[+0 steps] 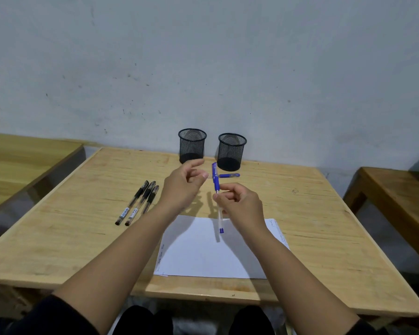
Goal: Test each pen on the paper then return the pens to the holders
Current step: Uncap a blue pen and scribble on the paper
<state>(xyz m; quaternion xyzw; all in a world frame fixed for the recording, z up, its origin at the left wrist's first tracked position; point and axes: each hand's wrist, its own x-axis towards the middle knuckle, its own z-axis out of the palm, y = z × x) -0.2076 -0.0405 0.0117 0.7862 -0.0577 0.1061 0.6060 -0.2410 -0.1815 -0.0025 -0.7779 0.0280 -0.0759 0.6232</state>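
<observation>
My right hand [240,204] pinches a blue pen [219,217] and holds it nearly upright above the far edge of the white paper [203,252]. The pen's blue cap [214,176] points up. My left hand [183,187] hovers just left of the cap, its thumb and index finger spread and holding nothing. A second blue pen [230,175] lies on the table behind the hands. Three black pens [140,201] lie side by side to the left. Two empty black mesh holders [192,145] [231,151] stand by the wall.
The wooden table [312,213] has bare surface right of the paper. Another table [22,153] stands at the left and a wooden bench [397,189] at the right. Faint pen marks run along the paper's left and right edges.
</observation>
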